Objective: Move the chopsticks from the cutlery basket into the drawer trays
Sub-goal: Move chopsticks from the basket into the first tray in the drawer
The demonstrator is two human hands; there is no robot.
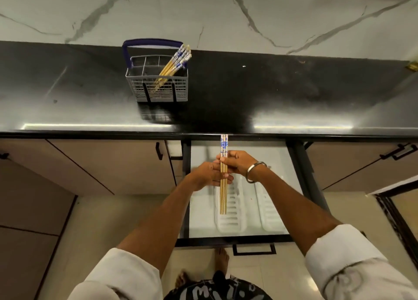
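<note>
Here we see a small bundle of chopsticks (223, 186) held lengthwise over the open drawer (296, 186), their blue-and-white patterned ends pointing toward the counter edge and their plain wooden tips hanging above a white tray (233, 218). Both hands meet on the bundle near its middle: the right hand (239, 163) curls its fingers around the sticks from the right, and the left hand (209, 175) grips them from the left with fingers wrapped beneath. We notice a metal bangle (254, 172) on the right wrist. A second white tray (269, 211) lies just beside the first, to its right, in the same drawer. Further out, on the black counter (294, 91), stands the grey cutlery basket (158, 82) with a blue handle, and more chopsticks (174, 67) lean inside it, tilted toward its right rear corner with patterned ends up. Behind the counter rises a marble-veined wall (226, 12), and cabinet doors (101, 164) flank the drawer on either side.
</note>
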